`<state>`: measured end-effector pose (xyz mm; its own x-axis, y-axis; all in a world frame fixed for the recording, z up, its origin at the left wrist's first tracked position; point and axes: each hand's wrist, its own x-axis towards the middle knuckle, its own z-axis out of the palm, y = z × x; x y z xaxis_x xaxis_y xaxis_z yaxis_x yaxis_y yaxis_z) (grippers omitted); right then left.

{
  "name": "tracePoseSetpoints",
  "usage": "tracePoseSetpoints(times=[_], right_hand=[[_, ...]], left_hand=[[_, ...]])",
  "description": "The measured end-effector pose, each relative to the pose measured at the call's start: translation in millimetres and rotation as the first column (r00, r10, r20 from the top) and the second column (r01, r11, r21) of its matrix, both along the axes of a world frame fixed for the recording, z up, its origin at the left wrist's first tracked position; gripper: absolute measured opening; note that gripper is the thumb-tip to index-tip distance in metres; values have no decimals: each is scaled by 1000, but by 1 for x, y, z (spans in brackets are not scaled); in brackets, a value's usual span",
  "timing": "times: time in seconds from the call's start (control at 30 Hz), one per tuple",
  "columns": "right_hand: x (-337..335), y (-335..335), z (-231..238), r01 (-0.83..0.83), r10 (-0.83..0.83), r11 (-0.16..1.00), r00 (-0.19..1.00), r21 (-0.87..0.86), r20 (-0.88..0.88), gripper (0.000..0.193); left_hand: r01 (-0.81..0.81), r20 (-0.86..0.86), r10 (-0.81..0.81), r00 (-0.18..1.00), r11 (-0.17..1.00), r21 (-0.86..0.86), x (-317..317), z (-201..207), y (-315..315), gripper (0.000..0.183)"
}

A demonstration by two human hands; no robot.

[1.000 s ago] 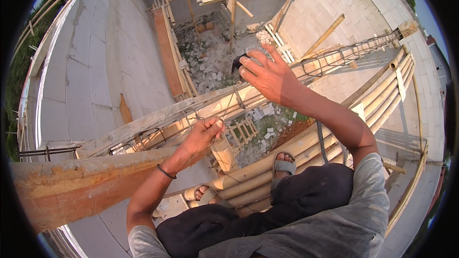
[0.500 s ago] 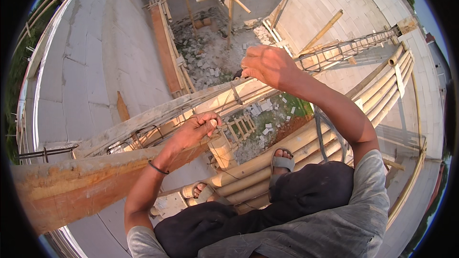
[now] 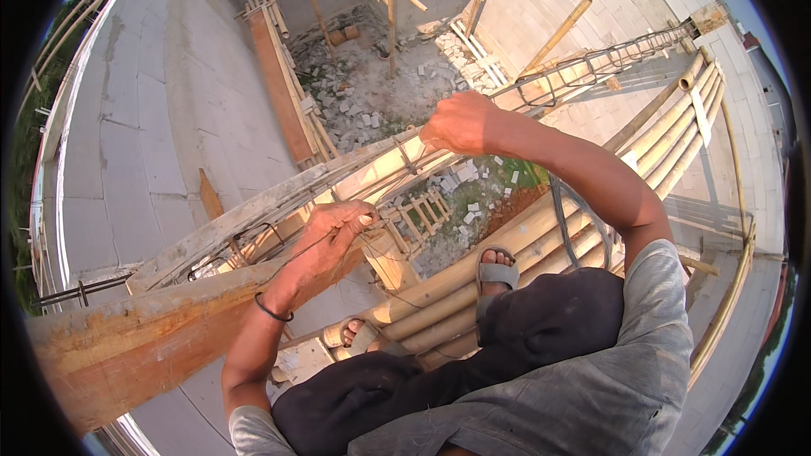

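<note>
My left hand is closed in a pinch on a thin dark wire above the near end of the rebar beam cage. Loose wire runs from its fingers along the wrist and also down toward the bamboo. Farther forward and to the right, my right hand makes a fist right over the rebar and stirrups of the cage. What lies inside that fist is hidden. A stirrup shows just left of it.
Bamboo poles form the platform under my sandalled feet. A coil of grey wire hangs by my right knee. A wooden formwork board lies at left. Below are rubble and a small wooden rack; block walls rise around.
My right hand has come down closer to the rebar, its fist still closed. The left hand has turned slightly and moved left, and wire now trails past its wrist. The view has shifted a little.
</note>
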<state>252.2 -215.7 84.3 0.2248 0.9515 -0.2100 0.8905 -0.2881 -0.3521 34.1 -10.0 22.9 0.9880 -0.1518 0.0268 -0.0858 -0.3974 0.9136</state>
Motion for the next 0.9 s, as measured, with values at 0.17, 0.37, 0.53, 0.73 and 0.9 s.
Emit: tracePoseSetpoints(times=[0.17, 0.37, 0.53, 0.73, 0.9], right_hand=[[-24, -10, -4, -395, 398, 916, 872, 69, -285, 24], [11, -5, -18, 107, -97, 965, 994, 239, -51, 28], [5, -36, -51, -46, 71, 989, 981, 141, -179, 31], [36, -44, -44, 0, 75, 951, 970, 310, -230, 35], [64, -56, -15, 104, -95, 988, 992, 114, -83, 31]], left_hand=[[-226, -184, 247, 952, 966, 124, 7, -10, 5, 22], [76, -273, -114, 955, 986, -146, -5, -4, 5, 23], [21, -416, 3, 909, 998, 53, 1, 0, 27, 23], [21, -275, -17, 961, 1000, 13, 4, -5, 30, 22], [-40, -425, -26, 905, 989, -145, -2, -16, 37, 28]])
